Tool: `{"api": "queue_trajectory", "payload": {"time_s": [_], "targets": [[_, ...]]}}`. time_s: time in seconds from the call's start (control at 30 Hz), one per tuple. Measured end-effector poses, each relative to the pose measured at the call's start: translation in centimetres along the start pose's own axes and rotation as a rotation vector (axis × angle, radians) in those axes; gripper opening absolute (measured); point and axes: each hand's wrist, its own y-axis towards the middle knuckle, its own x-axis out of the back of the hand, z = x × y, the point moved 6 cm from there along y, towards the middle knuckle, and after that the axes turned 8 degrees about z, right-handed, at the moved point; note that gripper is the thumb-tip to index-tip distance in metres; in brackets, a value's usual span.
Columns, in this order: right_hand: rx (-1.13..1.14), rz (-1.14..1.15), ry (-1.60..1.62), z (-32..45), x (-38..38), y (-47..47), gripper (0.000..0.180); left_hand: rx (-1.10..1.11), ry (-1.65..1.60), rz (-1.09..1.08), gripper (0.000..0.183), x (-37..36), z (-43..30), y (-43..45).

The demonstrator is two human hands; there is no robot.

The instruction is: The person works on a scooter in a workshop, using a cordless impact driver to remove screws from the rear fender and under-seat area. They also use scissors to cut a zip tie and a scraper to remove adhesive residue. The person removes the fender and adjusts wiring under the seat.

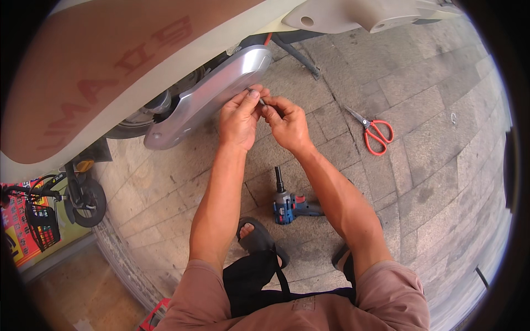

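Observation:
My left hand [241, 118] and my right hand [288, 122] meet in front of a silver cover panel [207, 97] on the scooter's side. Between their fingertips is a small, thin dark piece [261, 101], mostly hidden by the fingers; its kind is not clear. Both hands pinch it, the left from one end and the right from the other. Below them on the paving lies a blue cordless impact wrench [285, 209] with a black socket extension [279, 178], its handle partly behind my right forearm. Red-handled scissors [375, 134] rest on the paving to the right, slightly apart.
The scooter's brown and cream body [120, 62] fills the upper left, over its wheel [134, 127]. A stand leg [299, 58] reaches the paving. A small bent clip or ring [453, 118] lies far right. Another two-wheeler's wheel [89, 202] is at left. My sandalled feet [261, 238] are below.

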Motion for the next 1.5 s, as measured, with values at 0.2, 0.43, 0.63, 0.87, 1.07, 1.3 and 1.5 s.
{"api": "queue_trajectory", "payload": {"time_s": [0.2,0.43,0.63,0.87,1.07,1.3,1.5], "targets": [[0.149,0.066,0.116,-1.6,-0.7,2.5,0.018,-0.129,0.151,-0.019,0.024,-0.1,-0.4,0.2],[0.079,0.21,0.132,-0.5,0.1,1.8,0.016,-0.143,0.069,-0.06,0.024,-0.5,-0.4,-0.7],[0.0,0.175,0.049,-0.4,1.1,0.1,0.017,-0.03,0.061,-0.062,0.026,-0.8,0.7,-1.2],[-0.093,0.125,-0.067,0.8,0.6,-0.4,0.02,-0.014,0.012,-0.064,0.027,-0.6,0.4,-1.2],[-0.156,0.078,-0.107,2.5,0.2,-1.0,0.024,0.021,-0.019,-0.035,0.025,-0.7,0.2,-1.2],[-0.206,0.051,-0.144,2.9,0.3,-0.7,0.026,0.015,-0.062,-0.042,0.023,-0.7,0.2,-0.8],[-0.077,0.048,-0.105,2.1,0.2,0.0,0.023,-0.038,-0.062,-0.11,0.024,-0.8,-0.1,-0.7]]}}
